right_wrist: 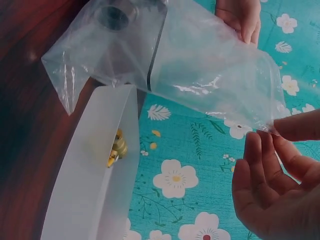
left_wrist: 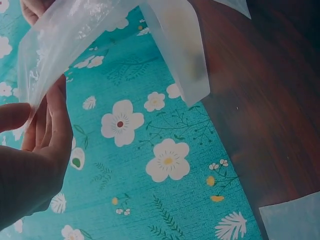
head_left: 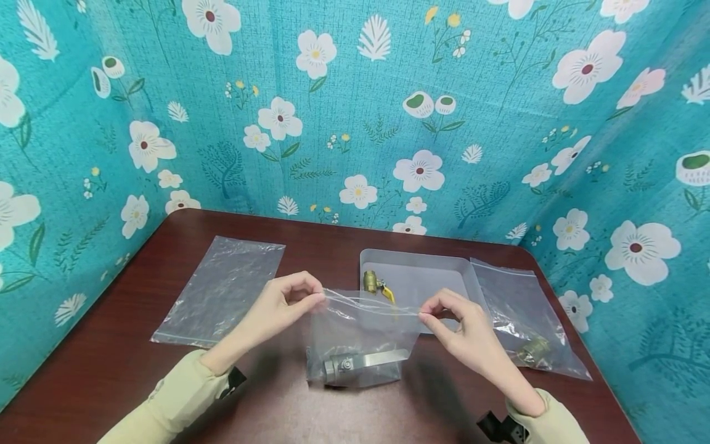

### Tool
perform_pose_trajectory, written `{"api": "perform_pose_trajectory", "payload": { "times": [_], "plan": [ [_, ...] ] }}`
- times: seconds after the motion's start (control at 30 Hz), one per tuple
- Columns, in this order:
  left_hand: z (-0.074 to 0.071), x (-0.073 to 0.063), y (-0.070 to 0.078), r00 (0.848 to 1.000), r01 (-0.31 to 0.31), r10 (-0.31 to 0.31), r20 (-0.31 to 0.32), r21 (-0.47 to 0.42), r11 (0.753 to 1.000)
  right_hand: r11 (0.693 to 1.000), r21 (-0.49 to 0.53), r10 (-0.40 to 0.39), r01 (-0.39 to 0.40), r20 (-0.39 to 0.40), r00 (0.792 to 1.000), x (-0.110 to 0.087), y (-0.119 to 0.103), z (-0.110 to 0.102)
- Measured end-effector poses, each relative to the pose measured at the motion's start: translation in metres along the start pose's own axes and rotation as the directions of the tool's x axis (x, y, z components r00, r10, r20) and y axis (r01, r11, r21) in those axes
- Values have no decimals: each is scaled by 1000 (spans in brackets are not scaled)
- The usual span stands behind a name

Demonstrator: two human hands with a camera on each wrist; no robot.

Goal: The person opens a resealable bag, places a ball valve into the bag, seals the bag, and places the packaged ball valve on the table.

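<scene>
In the head view a clear zip bag hangs upright between both hands. My left hand pinches the left end of its top edge. My right hand pinches the right end between thumb and forefinger. At the bottom of the bag lies a grey metal ball valve with a long flat lever handle. The right wrist view shows the bag stretched from the fingers, with the round opening of the valve through the plastic. In the left wrist view the left hand grips the bag's edge.
Behind the bag a grey tray holds a brass valve with a yellow handle. To the right lies another zip bag with a brass valve inside. A flat zip bag lies on the left of the dark wooden table.
</scene>
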State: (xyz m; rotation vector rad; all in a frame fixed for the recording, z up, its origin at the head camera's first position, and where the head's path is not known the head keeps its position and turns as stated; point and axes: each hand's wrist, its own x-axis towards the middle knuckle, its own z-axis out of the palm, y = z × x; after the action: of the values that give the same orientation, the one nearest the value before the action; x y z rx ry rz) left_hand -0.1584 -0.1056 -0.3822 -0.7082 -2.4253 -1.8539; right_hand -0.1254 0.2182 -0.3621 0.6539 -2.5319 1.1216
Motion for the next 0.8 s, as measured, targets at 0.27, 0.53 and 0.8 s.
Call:
{"api": "perform_pose_trajectory", "payload": {
  "times": [0.27, 0.53, 0.8],
  "plan": [
    [11, -1, 1, 997, -59, 64, -48, 111, 992, 999, 41, -24, 24, -11, 1000, 2, 0, 10],
    [15, 1, 4, 997, -50, 60, -58, 170, 984, 999, -19, -43, 42, -33, 999, 3, 6, 18],
    [17, 4, 2, 996, -51, 62, -67, 152, 987, 995, -49, -87, 84, -61, 994, 7, 5, 22]
  ]
}}
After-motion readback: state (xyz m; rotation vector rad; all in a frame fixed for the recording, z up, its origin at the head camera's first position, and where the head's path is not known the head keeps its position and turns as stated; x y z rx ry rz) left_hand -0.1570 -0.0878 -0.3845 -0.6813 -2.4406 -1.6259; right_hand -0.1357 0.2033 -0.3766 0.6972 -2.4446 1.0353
